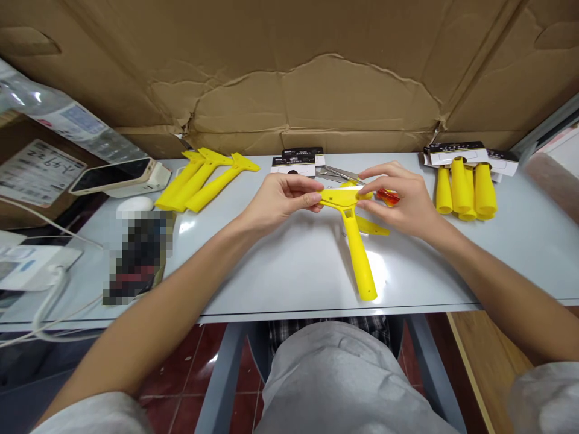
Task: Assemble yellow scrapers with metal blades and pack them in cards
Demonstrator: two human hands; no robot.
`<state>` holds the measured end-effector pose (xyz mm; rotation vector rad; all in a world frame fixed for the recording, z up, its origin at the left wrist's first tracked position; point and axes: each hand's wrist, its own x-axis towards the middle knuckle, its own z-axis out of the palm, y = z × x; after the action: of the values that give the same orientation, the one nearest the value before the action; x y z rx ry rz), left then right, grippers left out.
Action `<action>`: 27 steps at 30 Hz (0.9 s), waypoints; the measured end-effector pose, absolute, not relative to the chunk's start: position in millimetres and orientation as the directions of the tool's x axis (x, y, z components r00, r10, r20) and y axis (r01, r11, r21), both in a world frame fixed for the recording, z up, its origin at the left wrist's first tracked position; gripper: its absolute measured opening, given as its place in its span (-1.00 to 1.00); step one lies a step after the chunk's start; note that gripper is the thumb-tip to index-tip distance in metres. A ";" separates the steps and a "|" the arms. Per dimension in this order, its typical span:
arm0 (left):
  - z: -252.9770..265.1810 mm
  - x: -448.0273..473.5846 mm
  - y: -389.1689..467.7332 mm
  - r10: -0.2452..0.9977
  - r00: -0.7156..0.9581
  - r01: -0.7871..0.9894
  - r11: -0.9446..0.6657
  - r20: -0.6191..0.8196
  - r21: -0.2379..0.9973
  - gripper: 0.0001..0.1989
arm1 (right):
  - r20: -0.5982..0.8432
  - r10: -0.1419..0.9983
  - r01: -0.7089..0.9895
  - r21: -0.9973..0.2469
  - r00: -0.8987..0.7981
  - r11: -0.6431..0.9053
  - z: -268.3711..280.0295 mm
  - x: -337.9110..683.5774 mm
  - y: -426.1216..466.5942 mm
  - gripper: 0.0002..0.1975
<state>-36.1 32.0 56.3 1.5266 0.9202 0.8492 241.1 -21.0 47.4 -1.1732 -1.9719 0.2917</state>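
A yellow plastic scraper [359, 256] with a T-shaped head lies in front of me, its round handle slanting towards the table's front edge. My left hand [289, 199] pinches the left end of its head between thumb and fingers. At the right end, my right hand [398, 199] closes its thumb and index finger on the head, with the other fingers raised. Under the scraper a separate flat yellow piece [374, 227] rests on the table. Partly behind my right fingers is a red tool handle [389, 197]; metal tools [337, 173] lie just beyond the head.
Several yellow scrapers [212, 181] lie at the back left. Black-and-white packages [296, 160] stand behind my hands, with more packaged scrapers [465, 187] at the right. A phone [113, 175], bottle [81, 123], white cables [45, 301] and cardboard wall [289, 96] surround the table [271, 271].
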 end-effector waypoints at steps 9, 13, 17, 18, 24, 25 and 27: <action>54.2 -37.2 33.0 0.896 0.442 0.102 -0.092 0.037 0.991 -0.54 | 0.078 0.994 0.243 -0.965 -0.073 0.094 54.4 234.1 -21.4 -0.41; 54.9 -36.9 32.3 0.897 0.440 0.116 -0.087 0.027 0.989 -0.55 | -0.029 0.995 0.135 -0.991 -0.101 -0.015 54.6 232.9 -22.1 -0.36; 54.2 -36.3 31.8 0.897 0.443 0.107 -0.052 -0.001 0.993 -0.56 | -0.042 0.993 0.070 -0.997 -0.113 -0.035 49.4 235.1 -20.4 -0.37; 54.1 -36.1 31.6 0.897 0.443 0.102 -0.046 -0.004 0.994 -0.57 | -0.042 0.993 0.060 -0.998 -0.115 -0.035 48.5 235.6 -20.1 -0.37; 56.3 -33.9 28.9 0.900 0.436 0.076 -0.043 0.006 0.996 -0.63 | -0.054 0.993 0.028 -0.998 -0.109 -0.051 47.9 235.8 -20.4 -0.31; 56.9 -33.6 28.4 0.899 0.439 0.075 -0.046 0.009 0.996 -0.64 | -0.055 0.993 0.028 -0.998 -0.106 -0.052 48.2 235.7 -20.6 -0.29; 57.7 -33.0 27.8 0.894 0.448 0.072 -0.057 0.019 0.996 -0.68 | -0.055 0.993 0.027 -0.998 -0.104 -0.052 48.4 235.7 -20.8 -0.27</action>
<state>-33.0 27.8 57.7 1.4821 0.8978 0.8460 235.7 -20.8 48.4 -1.2156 -1.2791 1.3151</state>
